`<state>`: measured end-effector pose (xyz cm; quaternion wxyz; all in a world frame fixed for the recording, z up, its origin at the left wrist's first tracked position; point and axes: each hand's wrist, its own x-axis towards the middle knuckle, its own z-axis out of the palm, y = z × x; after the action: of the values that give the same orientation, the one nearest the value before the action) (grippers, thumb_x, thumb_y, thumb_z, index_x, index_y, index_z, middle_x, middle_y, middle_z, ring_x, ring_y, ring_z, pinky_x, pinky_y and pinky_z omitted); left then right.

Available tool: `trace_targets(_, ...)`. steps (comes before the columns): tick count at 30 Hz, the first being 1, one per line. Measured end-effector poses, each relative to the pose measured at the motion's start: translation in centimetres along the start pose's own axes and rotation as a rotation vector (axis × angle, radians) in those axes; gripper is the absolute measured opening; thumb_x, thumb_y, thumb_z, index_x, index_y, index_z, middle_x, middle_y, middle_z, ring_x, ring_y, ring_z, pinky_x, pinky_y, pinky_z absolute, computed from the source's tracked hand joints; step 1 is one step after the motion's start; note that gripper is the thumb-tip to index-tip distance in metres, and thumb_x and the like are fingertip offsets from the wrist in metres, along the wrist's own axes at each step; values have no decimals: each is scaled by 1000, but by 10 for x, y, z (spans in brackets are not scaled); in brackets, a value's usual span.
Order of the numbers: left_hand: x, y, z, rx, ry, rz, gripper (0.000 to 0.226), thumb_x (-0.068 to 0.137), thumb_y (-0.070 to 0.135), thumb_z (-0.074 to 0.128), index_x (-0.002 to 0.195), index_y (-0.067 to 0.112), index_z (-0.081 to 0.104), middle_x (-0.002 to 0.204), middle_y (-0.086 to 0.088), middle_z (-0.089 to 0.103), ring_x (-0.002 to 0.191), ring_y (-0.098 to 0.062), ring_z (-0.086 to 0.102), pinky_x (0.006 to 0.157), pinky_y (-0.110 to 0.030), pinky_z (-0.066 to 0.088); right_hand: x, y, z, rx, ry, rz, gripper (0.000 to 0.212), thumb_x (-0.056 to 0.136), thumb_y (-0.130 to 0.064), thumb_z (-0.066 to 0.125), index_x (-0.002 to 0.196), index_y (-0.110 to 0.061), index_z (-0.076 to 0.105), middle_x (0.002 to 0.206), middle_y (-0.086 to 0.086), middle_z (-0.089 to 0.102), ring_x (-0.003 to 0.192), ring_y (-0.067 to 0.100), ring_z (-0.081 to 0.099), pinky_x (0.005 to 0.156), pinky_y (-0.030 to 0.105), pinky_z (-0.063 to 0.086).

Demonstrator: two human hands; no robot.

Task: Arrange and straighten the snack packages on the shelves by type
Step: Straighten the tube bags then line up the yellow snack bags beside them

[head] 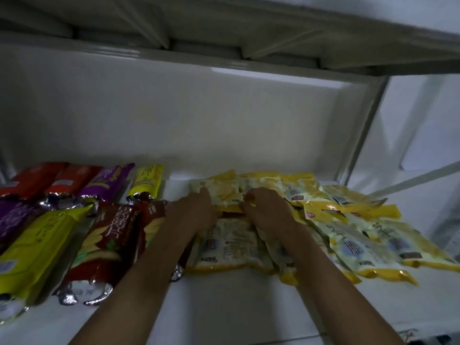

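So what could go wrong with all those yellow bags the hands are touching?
The yellow bags lie overlapped and crooked, so when the left hand and right hand tug one, its neighbours may slide askew. The front bags sit near the white shelf edge and could slip off. The dark red chip bag beside the left arm might get bumped.

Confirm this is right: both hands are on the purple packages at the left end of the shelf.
Not right. In the head view the left hand and right hand are on the yellow packages right of centre; the purple packages lie untouched at the left.
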<state>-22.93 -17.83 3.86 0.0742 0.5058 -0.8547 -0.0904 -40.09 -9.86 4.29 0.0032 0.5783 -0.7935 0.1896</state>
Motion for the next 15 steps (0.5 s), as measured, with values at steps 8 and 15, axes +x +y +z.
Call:
trace_targets(8, 2, 10, 7, 60, -19, -114, 49, 102, 44, 55, 137, 10, 46, 134, -14, 56, 123, -34, 59, 95, -41, 47, 13, 22, 6, 126, -4, -53, 33, 103, -41, 58, 123, -20, 74, 133, 1, 69, 120, 24, 64, 97, 37, 52)
trace_targets(15, 10, 7, 14, 6, -14, -149, 42, 100, 41, 62, 128, 9, 55, 130, -14, 58, 119, -32, 58, 91, -38, 47, 18, 40, 10, 242, 25, -9, 26, 104, -38, 54, 107, -24, 76, 117, -4, 71, 106, 19, 67, 92, 38, 55)
